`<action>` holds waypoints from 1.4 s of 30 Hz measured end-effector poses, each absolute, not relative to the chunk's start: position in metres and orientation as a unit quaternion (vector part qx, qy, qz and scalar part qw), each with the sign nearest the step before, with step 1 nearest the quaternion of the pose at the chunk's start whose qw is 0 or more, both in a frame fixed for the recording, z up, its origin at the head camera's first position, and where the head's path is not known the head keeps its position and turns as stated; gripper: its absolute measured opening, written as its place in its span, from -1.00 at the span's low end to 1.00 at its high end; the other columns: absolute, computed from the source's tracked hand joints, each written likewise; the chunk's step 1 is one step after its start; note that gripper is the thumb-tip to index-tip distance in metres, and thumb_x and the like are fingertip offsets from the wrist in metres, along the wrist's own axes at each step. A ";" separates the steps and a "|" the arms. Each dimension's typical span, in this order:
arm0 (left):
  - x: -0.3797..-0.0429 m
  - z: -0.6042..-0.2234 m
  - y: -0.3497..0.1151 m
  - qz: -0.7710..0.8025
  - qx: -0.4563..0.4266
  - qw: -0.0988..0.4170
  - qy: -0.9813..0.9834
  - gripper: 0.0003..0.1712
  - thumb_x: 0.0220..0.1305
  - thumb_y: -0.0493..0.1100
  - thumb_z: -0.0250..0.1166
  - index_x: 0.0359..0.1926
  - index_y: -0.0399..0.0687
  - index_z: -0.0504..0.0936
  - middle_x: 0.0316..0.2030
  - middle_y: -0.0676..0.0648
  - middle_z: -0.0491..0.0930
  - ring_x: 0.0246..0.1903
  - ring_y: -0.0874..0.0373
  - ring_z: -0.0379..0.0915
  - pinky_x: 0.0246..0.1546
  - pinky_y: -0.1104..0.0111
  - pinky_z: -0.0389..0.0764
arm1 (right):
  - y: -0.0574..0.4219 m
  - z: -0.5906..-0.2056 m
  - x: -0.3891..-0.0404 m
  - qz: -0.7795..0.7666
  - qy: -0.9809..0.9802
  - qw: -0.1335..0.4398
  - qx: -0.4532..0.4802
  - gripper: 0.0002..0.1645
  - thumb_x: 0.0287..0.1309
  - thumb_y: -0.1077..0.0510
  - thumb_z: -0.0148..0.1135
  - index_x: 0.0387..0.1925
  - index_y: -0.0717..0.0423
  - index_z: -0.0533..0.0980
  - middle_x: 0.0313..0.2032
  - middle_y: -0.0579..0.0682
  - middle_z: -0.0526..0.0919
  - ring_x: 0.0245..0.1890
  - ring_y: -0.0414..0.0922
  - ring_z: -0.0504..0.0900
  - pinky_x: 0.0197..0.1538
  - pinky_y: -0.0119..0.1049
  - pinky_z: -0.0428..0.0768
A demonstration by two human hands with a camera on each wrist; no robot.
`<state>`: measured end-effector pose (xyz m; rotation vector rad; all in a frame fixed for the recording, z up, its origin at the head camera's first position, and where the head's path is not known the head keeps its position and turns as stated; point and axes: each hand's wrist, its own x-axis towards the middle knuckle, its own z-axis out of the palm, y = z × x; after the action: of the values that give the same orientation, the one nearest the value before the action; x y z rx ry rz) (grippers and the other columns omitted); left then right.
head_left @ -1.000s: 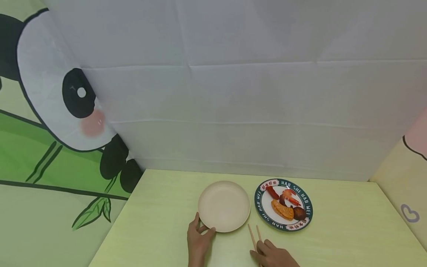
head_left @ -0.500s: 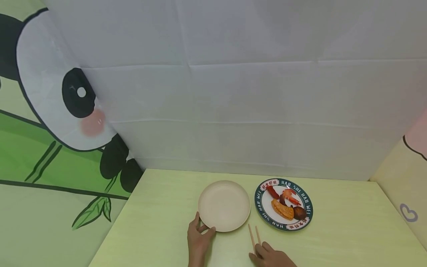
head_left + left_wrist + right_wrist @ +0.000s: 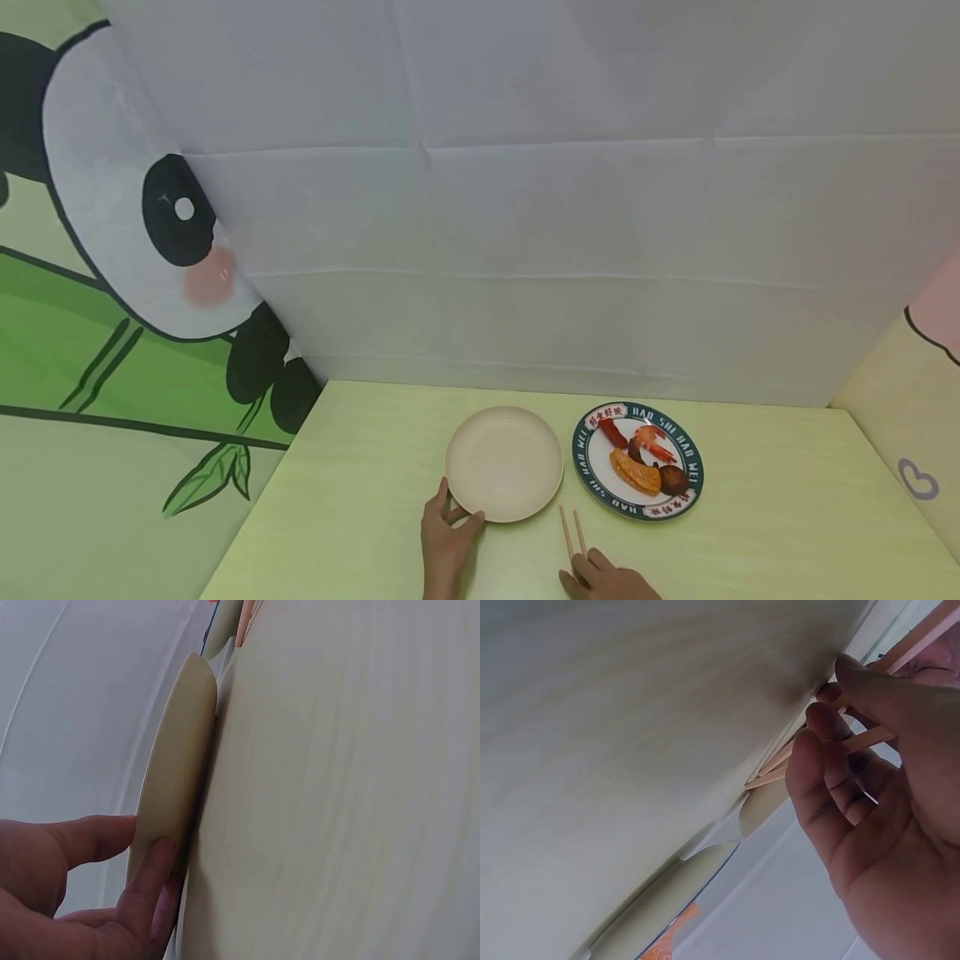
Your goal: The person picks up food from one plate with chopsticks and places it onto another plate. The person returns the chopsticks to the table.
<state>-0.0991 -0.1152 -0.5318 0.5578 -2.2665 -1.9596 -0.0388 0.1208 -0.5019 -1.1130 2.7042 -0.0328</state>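
Note:
A plain beige plate (image 3: 504, 464) lies on the table. At its near left edge my left hand (image 3: 447, 537) pinches the rim; the left wrist view shows the thumb at the rim of the plate (image 3: 176, 757) and fingers against its outer side. My right hand (image 3: 606, 577) holds a pair of wooden chopsticks (image 3: 567, 533), tips slightly apart and pointing away from me. In the right wrist view, fingers curl about the chopsticks (image 3: 769, 774). Right of the beige plate is a green-rimmed plate (image 3: 587, 479) carrying a shrimp (image 3: 654, 442), an orange ridged piece (image 3: 634, 472) and a brown round piece (image 3: 673, 480).
The pale yellow-green table (image 3: 787, 492) extends to both sides of the plates. Behind it rises a white cloth backdrop (image 3: 525, 250). A panda-printed panel (image 3: 120, 250) borders the left, and a cream panel (image 3: 900, 417) the right.
My right hand has shifted slightly left and toward me with the chopsticks. The left hand and both plates stay in place.

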 end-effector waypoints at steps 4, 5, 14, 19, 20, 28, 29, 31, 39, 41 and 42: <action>-0.098 -0.531 -0.116 -0.646 0.182 0.044 -0.740 -0.07 -0.13 -0.36 0.41 0.31 -0.33 0.20 0.01 -0.23 0.38 -0.19 0.01 0.48 -0.17 0.21 0.43 | 0.120 -0.501 -0.037 -0.013 0.921 0.118 -0.371 0.07 -0.26 -0.74 -0.37 0.04 -0.20 0.50 -0.17 -0.14 0.52 -0.35 -0.16 0.37 -0.29 -0.27 0.53; -0.098 -0.530 -0.116 -0.646 0.183 0.045 -0.740 -0.07 -0.13 -0.36 0.41 0.31 -0.33 0.20 0.01 -0.23 0.39 -0.19 0.01 0.48 -0.17 0.21 0.42 | 0.120 -0.501 -0.037 -0.017 0.922 0.121 -0.368 0.08 -0.27 -0.75 -0.37 0.05 -0.20 0.50 -0.15 -0.13 0.53 -0.33 -0.15 0.38 -0.27 -0.25 0.54; -0.098 -0.530 -0.117 -0.646 0.185 0.041 -0.740 -0.07 -0.13 -0.37 0.41 0.31 -0.33 0.19 0.05 -0.24 0.36 -0.18 0.00 0.48 -0.18 0.19 0.45 | 0.120 -0.500 -0.035 -0.001 0.918 0.118 -0.378 0.07 -0.22 -0.73 -0.41 0.10 -0.21 0.47 -0.06 -0.13 0.53 -0.29 -0.12 0.41 -0.26 -0.26 0.57; -0.098 -0.530 -0.117 -0.647 0.185 0.041 -0.739 -0.06 -0.13 -0.36 0.42 0.31 -0.32 0.20 0.07 -0.24 0.35 -0.18 0.01 0.48 -0.18 0.20 0.45 | 0.121 -0.498 -0.033 -0.012 0.921 0.123 -0.369 0.07 -0.24 -0.73 -0.39 0.13 -0.24 0.45 -0.02 -0.12 0.53 -0.24 -0.10 0.44 -0.23 -0.19 0.59; -0.098 -0.531 -0.117 -0.648 0.184 0.041 -0.738 -0.06 -0.13 -0.36 0.42 0.31 -0.32 0.19 0.08 -0.24 0.35 -0.18 0.01 0.48 -0.17 0.19 0.45 | 0.121 -0.498 -0.033 -0.012 0.921 0.123 -0.369 0.07 -0.25 -0.73 -0.39 0.13 -0.24 0.45 -0.03 -0.12 0.53 -0.25 -0.10 0.44 -0.23 -0.20 0.59; -0.098 -0.530 -0.117 -0.651 0.177 0.041 -0.737 -0.06 -0.13 -0.35 0.42 0.31 -0.34 0.18 0.08 -0.26 0.34 -0.17 0.00 0.47 -0.19 0.20 0.43 | 0.124 -0.501 -0.034 -0.019 0.921 0.116 -0.370 0.06 -0.25 -0.74 -0.37 0.14 -0.27 0.44 -0.03 -0.13 0.55 -0.20 -0.08 0.50 -0.17 -0.10 0.57; -0.098 -0.531 -0.117 -0.651 0.178 0.041 -0.737 -0.06 -0.13 -0.35 0.42 0.31 -0.34 0.18 0.08 -0.26 0.34 -0.17 0.00 0.47 -0.17 0.18 0.43 | 0.124 -0.501 -0.034 -0.020 0.922 0.114 -0.370 0.05 -0.25 -0.73 -0.36 0.14 -0.27 0.44 -0.02 -0.13 0.55 -0.19 -0.07 0.51 -0.16 -0.09 0.57; -0.098 -0.531 -0.116 -0.649 0.179 0.042 -0.738 -0.06 -0.13 -0.35 0.42 0.31 -0.34 0.18 0.08 -0.26 0.35 -0.17 0.00 0.48 -0.14 0.15 0.43 | 0.124 -0.501 -0.033 -0.020 0.922 0.106 -0.372 0.04 -0.23 -0.73 -0.37 0.13 -0.27 0.45 -0.04 -0.13 0.55 -0.21 -0.08 0.50 -0.16 -0.10 0.57; -0.099 -0.532 -0.115 -0.640 0.178 0.046 -0.746 -0.06 -0.14 -0.35 0.43 0.30 -0.34 0.21 0.07 -0.25 0.35 -0.18 0.00 0.46 -0.17 0.18 0.41 | 0.128 -0.505 -0.033 -0.038 0.922 0.094 -0.372 0.03 -0.22 -0.72 -0.31 0.12 -0.25 0.46 -0.11 -0.14 0.56 -0.29 -0.13 0.45 -0.21 -0.15 0.57; -0.099 -0.533 -0.115 -0.639 0.176 0.048 -0.747 -0.07 -0.14 -0.35 0.43 0.30 -0.34 0.21 0.07 -0.25 0.36 -0.19 0.00 0.46 -0.20 0.21 0.42 | 0.129 -0.507 -0.033 -0.043 0.923 0.090 -0.372 0.01 -0.22 -0.71 -0.30 0.12 -0.26 0.47 -0.11 -0.14 0.56 -0.30 -0.13 0.45 -0.22 -0.15 0.57; -0.099 -0.533 -0.115 -0.638 0.177 0.048 -0.748 -0.07 -0.15 -0.35 0.43 0.30 -0.34 0.21 0.07 -0.24 0.36 -0.19 0.01 0.46 -0.20 0.22 0.42 | 0.129 -0.508 -0.033 -0.042 0.922 0.088 -0.375 0.01 -0.21 -0.71 -0.30 0.12 -0.26 0.47 -0.11 -0.14 0.57 -0.29 -0.12 0.47 -0.21 -0.14 0.57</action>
<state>-0.0988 -0.1151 -0.5329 0.5388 -2.2800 -1.9453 -0.0332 0.1292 -0.5079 -1.1162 2.7447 -0.1252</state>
